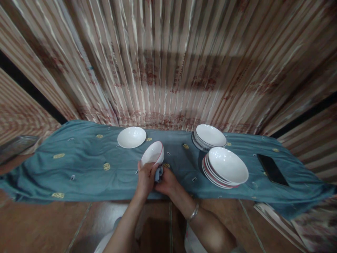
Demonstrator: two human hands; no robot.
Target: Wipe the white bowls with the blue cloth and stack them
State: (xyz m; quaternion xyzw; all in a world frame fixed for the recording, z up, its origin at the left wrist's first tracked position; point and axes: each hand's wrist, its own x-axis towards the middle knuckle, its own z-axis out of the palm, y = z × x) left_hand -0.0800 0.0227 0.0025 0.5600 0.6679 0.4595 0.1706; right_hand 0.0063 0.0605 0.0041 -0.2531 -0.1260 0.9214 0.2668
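Note:
A white bowl with a red rim (152,154) is held up, tilted, over the front middle of the table. My left hand (145,177) is closed on its near edge, thumb towards the inside. My right hand (166,181) is closed around a bunched blue-grey cloth (158,174), which presses against the bowl's near right side. Part of the bowl and the right fingertips are hidden behind the hands. Just behind, a single shallow white bowl (131,137) rests on the table.
A blue-green patterned cloth (86,158) covers the table. On the right stand two stacks of white bowls, a rear stack (210,136) and a front stack (228,167). Further right lies a black phone (272,169). Pleated curtains (168,63) hang behind the table.

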